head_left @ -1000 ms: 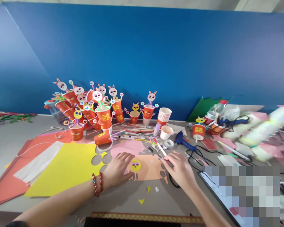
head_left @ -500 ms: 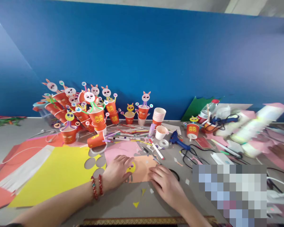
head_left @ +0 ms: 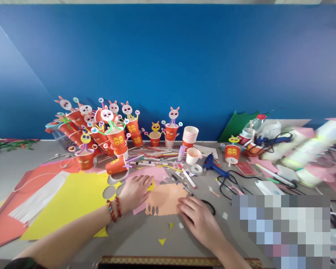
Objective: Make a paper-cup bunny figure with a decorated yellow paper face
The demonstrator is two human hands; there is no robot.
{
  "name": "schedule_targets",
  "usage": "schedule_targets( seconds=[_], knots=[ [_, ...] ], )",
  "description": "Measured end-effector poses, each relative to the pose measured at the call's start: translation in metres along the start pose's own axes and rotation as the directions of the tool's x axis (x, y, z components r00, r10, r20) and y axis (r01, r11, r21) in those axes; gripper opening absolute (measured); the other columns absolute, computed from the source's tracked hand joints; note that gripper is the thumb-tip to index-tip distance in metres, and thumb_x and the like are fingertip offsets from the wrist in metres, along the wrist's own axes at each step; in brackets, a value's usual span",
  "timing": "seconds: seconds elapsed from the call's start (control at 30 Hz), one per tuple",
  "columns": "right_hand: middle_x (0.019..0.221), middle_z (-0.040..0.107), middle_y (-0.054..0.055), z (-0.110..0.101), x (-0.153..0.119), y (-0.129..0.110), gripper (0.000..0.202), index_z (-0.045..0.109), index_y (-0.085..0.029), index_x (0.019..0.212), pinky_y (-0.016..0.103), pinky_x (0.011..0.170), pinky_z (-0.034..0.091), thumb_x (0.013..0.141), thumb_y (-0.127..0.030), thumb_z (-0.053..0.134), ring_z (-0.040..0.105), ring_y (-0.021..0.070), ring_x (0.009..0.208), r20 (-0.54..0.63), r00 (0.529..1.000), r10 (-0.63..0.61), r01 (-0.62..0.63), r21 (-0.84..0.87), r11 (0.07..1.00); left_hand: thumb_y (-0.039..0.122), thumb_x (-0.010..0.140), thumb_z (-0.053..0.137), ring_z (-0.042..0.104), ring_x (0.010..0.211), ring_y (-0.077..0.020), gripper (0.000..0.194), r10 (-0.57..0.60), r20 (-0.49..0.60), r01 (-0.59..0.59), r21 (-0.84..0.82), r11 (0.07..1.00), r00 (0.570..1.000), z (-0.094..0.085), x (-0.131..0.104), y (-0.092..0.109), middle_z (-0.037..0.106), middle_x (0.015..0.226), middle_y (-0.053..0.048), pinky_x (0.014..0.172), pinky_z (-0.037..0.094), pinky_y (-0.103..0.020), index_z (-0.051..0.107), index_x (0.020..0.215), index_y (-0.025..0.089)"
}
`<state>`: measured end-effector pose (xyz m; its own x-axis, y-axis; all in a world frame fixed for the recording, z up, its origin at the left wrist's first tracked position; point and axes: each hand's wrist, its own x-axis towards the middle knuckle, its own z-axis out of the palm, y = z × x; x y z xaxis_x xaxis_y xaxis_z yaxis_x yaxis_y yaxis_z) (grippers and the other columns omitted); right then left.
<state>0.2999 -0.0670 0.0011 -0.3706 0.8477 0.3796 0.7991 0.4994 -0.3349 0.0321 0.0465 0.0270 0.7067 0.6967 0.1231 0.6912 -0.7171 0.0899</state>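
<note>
My left hand, with red bead bracelets at the wrist, lies palm down with its fingers stretched over the pink paper. Its fingertips touch a small yellow paper piece, partly hidden beneath them. On the right edge of the orange paper rests my right hand, fingers extended. Several narrow cutouts show at that paper's lower left corner. Yellow paper with round holes lies beside my left wrist.
Decorated red cups crowd the back left. Markers, tape, a stack of cups and a blue glue gun lie behind the hands. White and pink paper shapes stand at right.
My left hand has moved slightly away from me with the yellow piece, off the orange paper, uncovering its cutouts. The other person's hand at the right edge is gone from view.
</note>
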Motion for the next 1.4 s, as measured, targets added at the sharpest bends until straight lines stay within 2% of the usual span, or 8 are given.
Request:
schedule_targets(
  seconds=[0.13, 0.27, 0.53, 0.7, 0.93, 1.1, 1.3, 1.4],
  knots=[
    [0.113, 0.073, 0.006, 0.000, 0.000, -0.001, 0.022, 0.068, -0.023, 0.101, 0.043, 0.096, 0.053, 0.091, -0.009, 0.054, 0.066, 0.0253, 0.106, -0.019, 1.000, 0.000, 0.000, 0.010, 1.000, 0.022, 0.092, 0.051, 0.060, 0.116, -0.0338, 0.042, -0.032, -0.058, 0.033, 0.024, 0.999, 0.998, 0.004, 0.005, -0.023, 0.062, 0.131, -0.018, 0.092, 0.051, -0.050, 0.050, 0.133, 0.013],
    [0.113, 0.074, 0.006, -0.001, -0.003, -0.002, 0.021, 0.068, -0.024, 0.101, 0.042, 0.096, 0.052, 0.091, -0.011, 0.054, 0.066, 0.0252, 0.106, -0.032, 0.999, -0.004, 0.005, 0.028, 1.000, 0.022, 0.095, 0.047, 0.057, 0.122, -0.0308, 0.036, 0.012, -0.097, -0.010, 0.022, 1.000, 0.995, 0.008, 0.003, -0.028, 0.062, 0.133, -0.015, 0.101, 0.048, -0.048, 0.053, 0.130, 0.015],
    [0.097, 0.075, 0.008, -0.032, 0.002, 0.030, 0.022, 0.070, -0.022, 0.095, 0.035, 0.083, 0.053, 0.099, -0.022, 0.048, 0.070, 0.0234, 0.092, -0.202, 0.968, 0.149, -0.159, -0.031, 0.987, 0.019, 0.096, 0.046, 0.059, 0.120, -0.0267, 0.025, 0.298, -0.179, -0.309, -0.038, 0.950, 0.938, 0.010, -0.025, -0.013, 0.068, 0.124, -0.011, 0.102, 0.049, -0.045, 0.060, 0.117, 0.017],
    [0.084, 0.075, 0.005, -0.041, 0.026, 0.045, 0.019, 0.070, -0.022, 0.094, 0.029, 0.069, 0.051, 0.094, -0.022, 0.052, 0.071, 0.0213, 0.076, -0.123, 0.954, 0.274, -0.286, -0.097, 0.953, 0.019, 0.094, 0.050, 0.059, 0.116, -0.0273, 0.027, 0.330, -0.127, -0.343, -0.107, 0.933, 0.935, 0.005, -0.037, 0.000, 0.067, 0.124, -0.011, 0.100, 0.050, -0.046, 0.059, 0.119, 0.018],
    [0.090, 0.077, 0.005, -0.037, 0.056, 0.052, 0.014, 0.070, -0.021, 0.093, 0.026, 0.067, 0.047, 0.091, -0.021, 0.057, 0.072, 0.0223, 0.084, -0.043, 0.919, 0.392, -0.386, -0.296, 0.873, 0.019, 0.094, 0.050, 0.057, 0.119, -0.0275, 0.031, 0.267, -0.074, -0.275, -0.144, 0.951, 0.961, 0.005, -0.045, 0.007, 0.065, 0.129, -0.010, 0.101, 0.050, -0.048, 0.059, 0.124, 0.020],
    [0.084, 0.075, 0.005, -0.038, 0.048, 0.060, 0.011, 0.067, -0.022, 0.080, 0.026, 0.060, 0.042, 0.089, -0.023, 0.060, 0.070, 0.0217, 0.076, -0.023, 0.907, 0.421, -0.405, -0.320, 0.856, 0.018, 0.095, 0.048, 0.058, 0.119, -0.0268, 0.026, 0.258, -0.131, -0.275, -0.138, 0.951, 0.957, 0.001, -0.053, 0.003, 0.066, 0.129, -0.011, 0.102, 0.050, -0.047, 0.062, 0.118, 0.019],
    [0.080, 0.073, 0.003, -0.043, 0.033, 0.051, 0.017, 0.066, -0.023, 0.077, 0.027, 0.063, 0.043, 0.091, -0.027, 0.057, 0.068, 0.0210, 0.075, 0.005, 0.920, 0.393, -0.380, -0.245, 0.892, 0.017, 0.097, 0.045, 0.061, 0.111, -0.0241, 0.023, 0.257, -0.192, -0.288, -0.157, 0.945, 0.947, -0.008, -0.053, 0.002, 0.069, 0.121, -0.008, 0.100, 0.052, -0.044, 0.066, 0.090, 0.021],
    [0.081, 0.072, 0.003, -0.045, 0.026, 0.043, 0.018, 0.067, -0.024, 0.079, 0.027, 0.065, 0.046, 0.091, -0.030, 0.055, 0.068, 0.0208, 0.077, 0.014, 0.936, 0.352, -0.344, -0.171, 0.923, 0.016, 0.096, 0.046, 0.061, 0.113, -0.0239, 0.022, 0.314, -0.190, -0.346, -0.174, 0.922, 0.930, -0.007, -0.055, 0.007, 0.069, 0.122, -0.008, 0.102, 0.050, -0.044, 0.066, 0.098, 0.022]
  ],
)
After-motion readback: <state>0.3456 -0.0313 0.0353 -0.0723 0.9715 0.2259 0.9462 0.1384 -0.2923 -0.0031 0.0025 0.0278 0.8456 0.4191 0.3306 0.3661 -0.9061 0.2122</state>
